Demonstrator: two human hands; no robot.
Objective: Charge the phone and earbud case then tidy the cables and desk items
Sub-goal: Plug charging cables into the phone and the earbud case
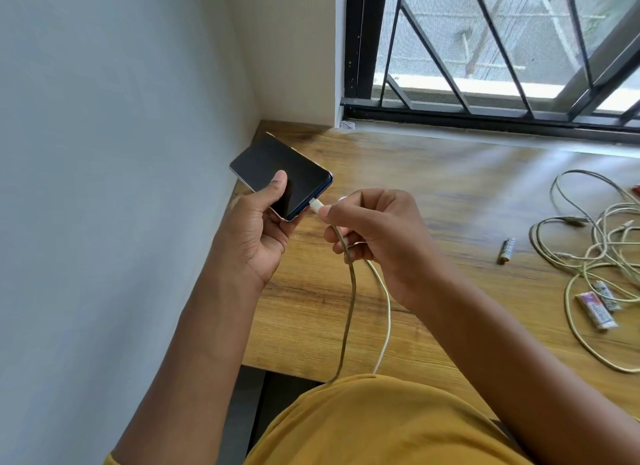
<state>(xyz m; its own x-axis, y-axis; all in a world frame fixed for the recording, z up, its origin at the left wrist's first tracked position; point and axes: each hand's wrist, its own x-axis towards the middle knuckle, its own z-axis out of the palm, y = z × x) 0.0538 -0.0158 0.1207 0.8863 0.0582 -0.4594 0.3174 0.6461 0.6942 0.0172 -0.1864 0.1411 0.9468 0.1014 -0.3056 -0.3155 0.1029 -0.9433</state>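
The left hand [258, 236] holds the phone [282, 177] up over the far left corner of the bench [433, 187]. Its fingers curl round the back of the phone and its thumb lies flat on the dark screen. The phone is tilted, with its near end pointing toward the right hand [375, 236].

The right hand pinches the white plug [317, 205] of a cable between its thumb and a finger. The tip of the plug is right at the near end of the phone. It may be partly in the port, but the view is too blurry to be sure. Two cables [349, 312] hang down from this hand, one pale and one darker. They run over the near edge of the bench toward the person's yellow shirt [381, 426].

On the right side of the bench lies a loose tangle of cables [595, 250]. One small battery [506, 250] lies just left of the tangle. More batteries [597, 309] lie among the cable loops nearer to the person.

A window with dark bars [485, 49] stands past the far edge of the bench.
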